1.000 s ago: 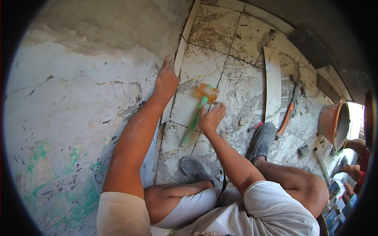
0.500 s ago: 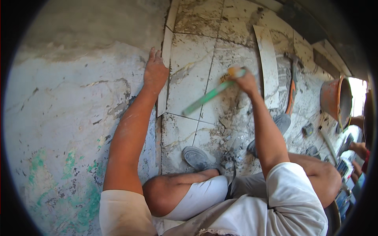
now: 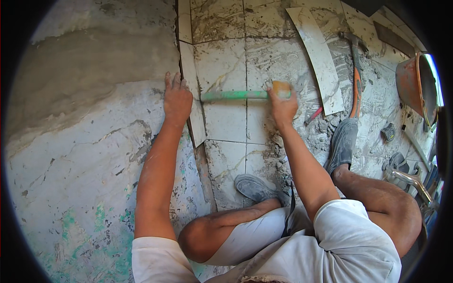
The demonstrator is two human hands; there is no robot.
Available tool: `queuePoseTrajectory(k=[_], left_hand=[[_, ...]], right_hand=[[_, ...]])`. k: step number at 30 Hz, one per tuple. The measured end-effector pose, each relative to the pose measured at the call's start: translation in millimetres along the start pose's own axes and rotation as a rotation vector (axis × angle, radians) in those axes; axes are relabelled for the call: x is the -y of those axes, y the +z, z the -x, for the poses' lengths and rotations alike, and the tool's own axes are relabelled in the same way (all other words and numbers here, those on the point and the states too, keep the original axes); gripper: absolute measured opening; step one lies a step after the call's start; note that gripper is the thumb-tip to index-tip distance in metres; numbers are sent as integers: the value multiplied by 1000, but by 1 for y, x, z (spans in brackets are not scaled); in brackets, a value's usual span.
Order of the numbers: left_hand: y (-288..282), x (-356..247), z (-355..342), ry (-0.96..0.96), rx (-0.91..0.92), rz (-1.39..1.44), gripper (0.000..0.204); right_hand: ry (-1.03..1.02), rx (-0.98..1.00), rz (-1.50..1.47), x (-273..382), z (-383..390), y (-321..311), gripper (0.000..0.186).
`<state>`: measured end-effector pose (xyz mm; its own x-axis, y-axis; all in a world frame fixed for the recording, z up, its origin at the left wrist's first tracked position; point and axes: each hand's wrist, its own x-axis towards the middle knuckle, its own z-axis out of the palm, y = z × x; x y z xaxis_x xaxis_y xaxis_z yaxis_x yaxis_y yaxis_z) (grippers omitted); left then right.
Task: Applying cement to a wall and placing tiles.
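Note:
My left hand (image 3: 178, 101) lies against the wall beside the upright tile strip (image 3: 195, 89), its fingers stretched out and holding nothing. My right hand (image 3: 284, 107) is closed round the yellow-orange head end of a mallet (image 3: 236, 95). The mallet's green handle points left, level across the floor tiles (image 3: 219, 66). Its tip is at the face of the tile strip, touching or almost touching it. Part of the mallet's head is hidden by my fingers.
A loose tile strip (image 3: 317, 59) lies right of my right hand, with a red-handled tool (image 3: 314, 115) by its lower end. Beyond are an orange-handled hammer (image 3: 356, 80), an orange bucket (image 3: 411, 85) and a tape measure (image 3: 389, 132). Mortar rubble (image 3: 283, 165) lies near my shoes.
The mallet's handle has swung from slanting down-left to level, and its tip now reaches the tile strip. My left hand stays by the wall edge. The view has shifted slightly.

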<state>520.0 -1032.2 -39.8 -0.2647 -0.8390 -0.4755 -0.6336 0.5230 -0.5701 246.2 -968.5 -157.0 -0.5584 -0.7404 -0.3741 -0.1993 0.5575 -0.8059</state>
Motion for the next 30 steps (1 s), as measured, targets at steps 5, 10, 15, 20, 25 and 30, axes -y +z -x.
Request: queuePoseTrajectory(k=[5, 10, 15, 20, 25, 30], left_hand=[[1, -1, -2, -26, 10, 11, 33], [-4, 0, -4, -19, 115, -31, 55], [-4, -1, -2, -24, 77, 3, 45], [0, 0, -4, -28, 61, -5, 42], [-1, -1, -3, -26, 40, 14, 39], [0, -1, -2, -17, 53, 24, 34]], right_hand=[[-14, -13, 76, 26, -1, 7, 80], [-35, -85, -33, 34, -14, 13, 80], [-59, -62, 32, 33, -18, 25, 84], [-35, -71, -127, 35, -16, 22, 84], [-93, -89, -61, 28, -6, 27, 85], [-170, 89, -141, 6, -26, 2, 85]])
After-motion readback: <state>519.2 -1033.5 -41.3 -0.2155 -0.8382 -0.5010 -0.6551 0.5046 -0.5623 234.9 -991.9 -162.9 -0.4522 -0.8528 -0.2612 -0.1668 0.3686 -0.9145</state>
